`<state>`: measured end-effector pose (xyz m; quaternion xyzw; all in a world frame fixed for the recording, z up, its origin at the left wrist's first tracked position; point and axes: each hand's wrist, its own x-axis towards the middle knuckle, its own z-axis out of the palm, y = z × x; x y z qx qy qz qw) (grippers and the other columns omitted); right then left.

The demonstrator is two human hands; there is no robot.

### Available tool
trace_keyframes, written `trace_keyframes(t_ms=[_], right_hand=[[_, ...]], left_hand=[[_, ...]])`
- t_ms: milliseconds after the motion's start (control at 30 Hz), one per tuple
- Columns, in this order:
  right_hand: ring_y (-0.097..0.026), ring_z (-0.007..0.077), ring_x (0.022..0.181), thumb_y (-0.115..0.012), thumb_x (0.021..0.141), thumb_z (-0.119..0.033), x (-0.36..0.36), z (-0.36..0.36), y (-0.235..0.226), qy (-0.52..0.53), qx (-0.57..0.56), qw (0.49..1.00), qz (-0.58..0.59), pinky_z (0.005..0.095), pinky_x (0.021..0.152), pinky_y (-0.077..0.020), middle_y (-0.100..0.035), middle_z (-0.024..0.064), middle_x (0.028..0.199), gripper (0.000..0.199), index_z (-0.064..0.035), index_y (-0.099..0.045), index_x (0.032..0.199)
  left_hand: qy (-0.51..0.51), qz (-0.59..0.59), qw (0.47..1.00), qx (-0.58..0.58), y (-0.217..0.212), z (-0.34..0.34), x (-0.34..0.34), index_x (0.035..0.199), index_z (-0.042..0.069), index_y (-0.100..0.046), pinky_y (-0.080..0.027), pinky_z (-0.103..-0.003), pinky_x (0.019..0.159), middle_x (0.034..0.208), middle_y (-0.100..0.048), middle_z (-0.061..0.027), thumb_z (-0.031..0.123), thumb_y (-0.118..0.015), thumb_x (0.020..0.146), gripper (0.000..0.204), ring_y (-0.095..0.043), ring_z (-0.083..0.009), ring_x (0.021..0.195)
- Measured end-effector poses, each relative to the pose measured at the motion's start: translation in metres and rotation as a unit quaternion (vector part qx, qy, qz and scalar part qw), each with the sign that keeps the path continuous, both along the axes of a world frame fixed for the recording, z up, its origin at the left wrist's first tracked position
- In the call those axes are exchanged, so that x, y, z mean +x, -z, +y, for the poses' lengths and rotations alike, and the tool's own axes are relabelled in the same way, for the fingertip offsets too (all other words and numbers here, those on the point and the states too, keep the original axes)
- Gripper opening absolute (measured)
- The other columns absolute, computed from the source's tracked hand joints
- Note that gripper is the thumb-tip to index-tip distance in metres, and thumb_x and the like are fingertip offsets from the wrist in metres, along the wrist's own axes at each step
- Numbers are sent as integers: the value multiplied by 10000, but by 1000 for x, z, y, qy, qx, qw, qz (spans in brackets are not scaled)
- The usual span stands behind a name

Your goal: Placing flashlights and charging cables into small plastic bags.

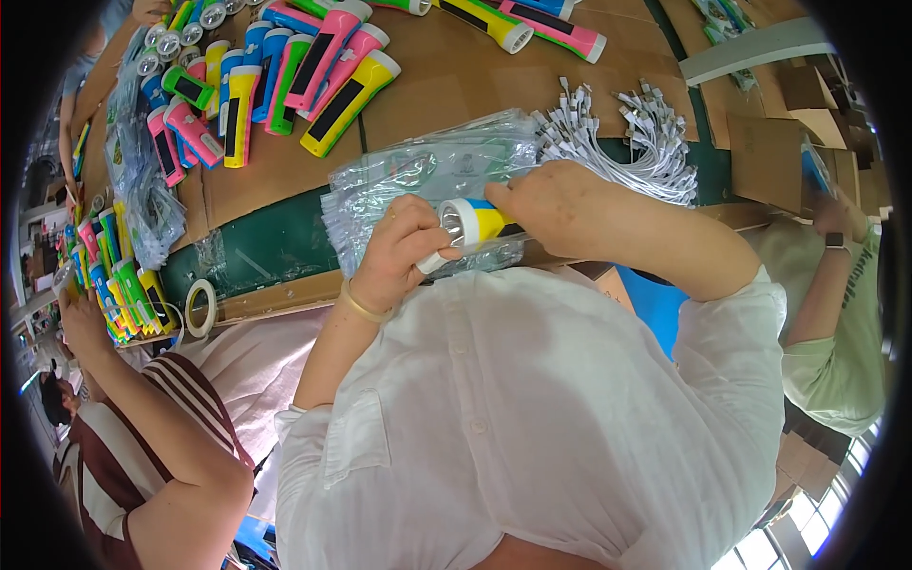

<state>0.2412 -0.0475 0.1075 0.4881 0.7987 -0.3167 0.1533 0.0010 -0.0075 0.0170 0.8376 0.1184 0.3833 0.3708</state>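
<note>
A yellow flashlight (472, 225) with a white head lies across both of my hands, just above my white shirt. My left hand (404, 249) grips the white head end. My right hand (556, 201) closes over the yellow body from the right. Right behind the flashlight lies a stack of clear plastic bags (427, 176) on the table, and my right hand touches its edge.
Several coloured flashlights (275, 81) lie at the far left of the cardboard-covered table (456, 76). A bundle of white cables (627, 142) sits at the right. A tape roll (199, 307) rests at the table edge. Another person (142, 446) works at lower left, a third (836, 313) at right.
</note>
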Motion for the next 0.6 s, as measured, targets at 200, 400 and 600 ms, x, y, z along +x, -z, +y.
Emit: trace_keyframes(t_ms=[200, 400, 600], right_hand=[[-674, 317, 987, -702, 830, -82, -8, -17, 54, -15, 111, 993, 38, 419, 815, -538, -670, 134, 990, 330, -38, -568, 1128], [-686, 327, 856, -747, 847, -166, 85, -38, 43, 341, 215, 912, 72, 423, 751, -554, -696, 111, 956, 146, -73, -732, 958], [-691, 329, 831, -737, 847, -184, 110, -85, 80, 346, 195, 902, -171, 417, 733, -554, -689, 111, 932, 116, -72, -732, 875]], left_hand=[[-45, 41, 998, 22, 4, 1, 15, 899, 24, -620, -464, -395, 734, 845, -548, -98, 44, -785, 756, 219, -538, -298, 817], [-150, 59, 986, -33, 20, -3, -7, 920, 21, -581, -490, -386, 796, 881, -602, -118, 45, -745, 839, 185, -580, -314, 859], [-131, 59, 988, -65, 18, -4, -2, 949, 25, -579, -504, -383, 832, 917, -632, -115, 39, -751, 835, 207, -604, -317, 908]])
